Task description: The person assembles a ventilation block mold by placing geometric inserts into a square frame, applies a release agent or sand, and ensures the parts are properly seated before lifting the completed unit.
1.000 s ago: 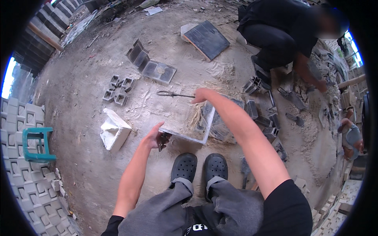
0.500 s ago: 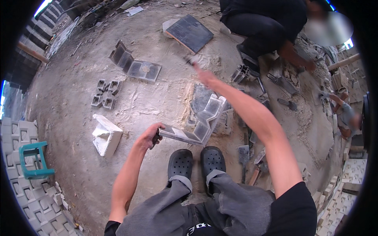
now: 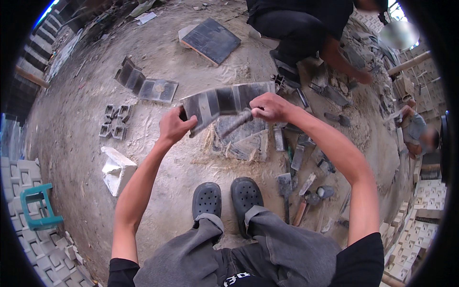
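My left hand [image 3: 177, 125] is closed on the left end of a folded grey metal mould panel [image 3: 224, 101], its thumb on the near side. The panel hangs in front of me, its angled faces toward me. In my closed right hand [image 3: 271, 108] is a dark stick-like tool [image 3: 236, 123], smeared by motion, so its kind is unclear. It slants down and left along the panel's lower edge; whether they touch cannot be told. Beneath both, a flat metal plate [image 3: 246, 136] lies on the ground with pale powder around it.
Another folded metal panel [image 3: 158, 91], small metal mould pieces [image 3: 114, 122] and a white block [image 3: 117, 170] lie on the left. A dark square board [image 3: 211, 40] is farther off. A trowel [image 3: 284, 184] and other tools lie right. A person [image 3: 296, 28] crouches at the far right.
My left hand has carried the panel forward and turned it upright. My right hand has come back from beyond it, bringing the tool to the panel's near side.
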The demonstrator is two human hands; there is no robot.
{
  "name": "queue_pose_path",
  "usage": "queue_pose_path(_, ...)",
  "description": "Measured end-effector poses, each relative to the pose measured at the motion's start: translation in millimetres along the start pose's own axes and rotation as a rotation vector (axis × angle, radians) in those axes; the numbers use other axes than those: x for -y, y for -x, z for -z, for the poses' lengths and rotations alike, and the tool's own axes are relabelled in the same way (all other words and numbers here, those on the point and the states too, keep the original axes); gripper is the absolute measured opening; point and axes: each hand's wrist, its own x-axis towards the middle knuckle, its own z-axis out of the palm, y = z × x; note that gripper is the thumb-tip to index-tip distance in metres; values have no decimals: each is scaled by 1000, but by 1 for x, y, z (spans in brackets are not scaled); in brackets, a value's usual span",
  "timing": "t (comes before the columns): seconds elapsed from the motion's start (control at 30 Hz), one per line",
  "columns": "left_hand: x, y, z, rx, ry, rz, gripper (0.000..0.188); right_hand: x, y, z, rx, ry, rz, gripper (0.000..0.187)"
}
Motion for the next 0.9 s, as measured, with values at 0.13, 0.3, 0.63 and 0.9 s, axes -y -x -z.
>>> queue_pose_path(0.13, 0, -10, -25, -139, -363, -149, 39, -14, 12, -23, 67, 168, 24, 53)
queue_pose_path(0.3, 7, 1, -69, -232, -398, -285, 31, -41, 33, -54, 199, 265, 79, 57)
queue_pose_path(0.63, 1, 41, -96, -153, -437, -364, 24, -51, 70, -98, 299, 417, 106, 64)
queue_pose_path(0.9, 11, 70, -127, -26, -318, -293, 26, -47, 91, -108, 236, 514, 61, 64)
